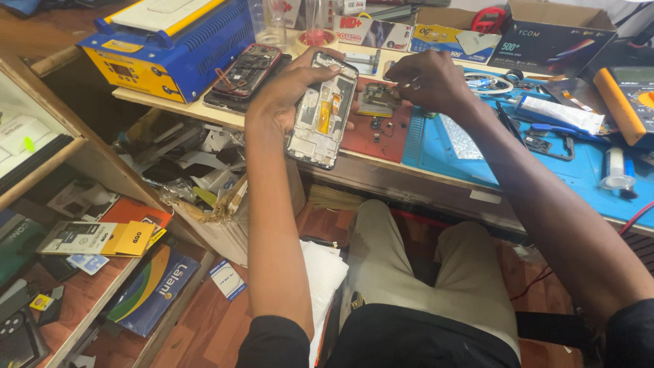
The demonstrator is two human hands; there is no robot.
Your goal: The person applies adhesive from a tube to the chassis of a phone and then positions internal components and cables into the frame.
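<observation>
Here: left hand (283, 92) clamped around opened phone frame (321, 110); right hand (428, 80) pinched together, contents indiscernible, above red mat (381, 133); blue mat (579, 170) alongside; cluttered wooden workbench (204, 109).

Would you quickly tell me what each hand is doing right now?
Left hand: closed around the opened phone frame.
Right hand: fingers pinched together; what they hold cannot be told.

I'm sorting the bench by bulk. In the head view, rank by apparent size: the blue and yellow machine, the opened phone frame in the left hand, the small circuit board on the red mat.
1. blue and yellow machine
2. opened phone frame, though it sits nearer the camera
3. small circuit board
</observation>
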